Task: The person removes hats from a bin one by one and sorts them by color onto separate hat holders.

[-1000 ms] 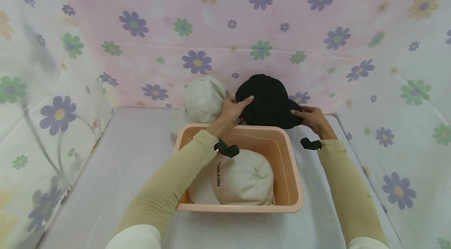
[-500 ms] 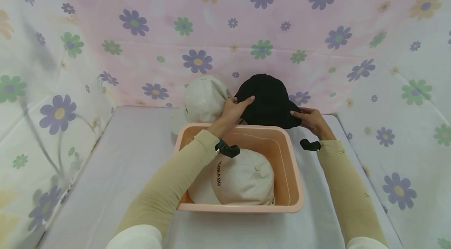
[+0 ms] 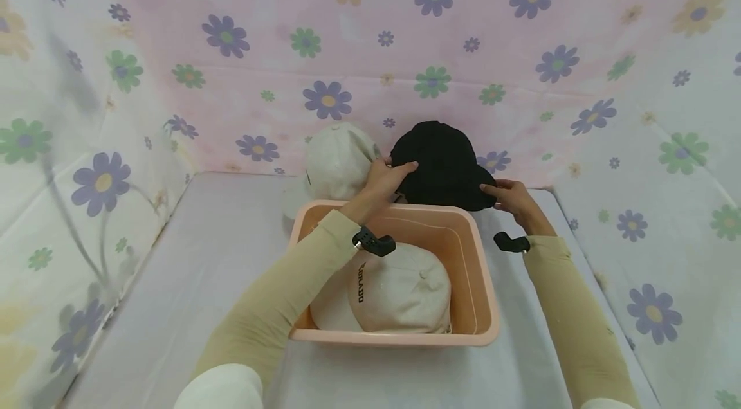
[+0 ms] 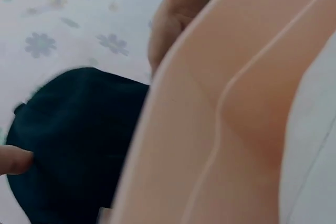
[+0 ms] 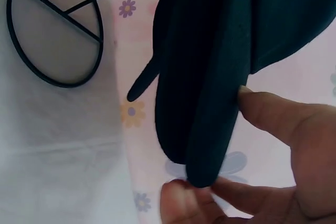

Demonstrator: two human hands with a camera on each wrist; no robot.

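A black cap stands beyond the box, its brim toward the right. My left hand holds its left edge, thumb on the front; in the left wrist view the thumb touches the dark cloth. On the other side my right hand pinches the brim. The right wrist view shows the brim between thumb and fingers. Just left of the black cap, a cream cap is partly behind my left hand. Another cream cap, with dark lettering, lies inside the peach plastic box.
Below the black cap, a black wire stand with a round base shows in the right wrist view. The box sits on a pale cloth-covered table between my forearms. A flowered fabric backdrop rises behind and along both sides.
Both hands keep their hold on the black cap, which stays nearly in place. My right wrist has dropped slightly, and the head view has shifted a little.
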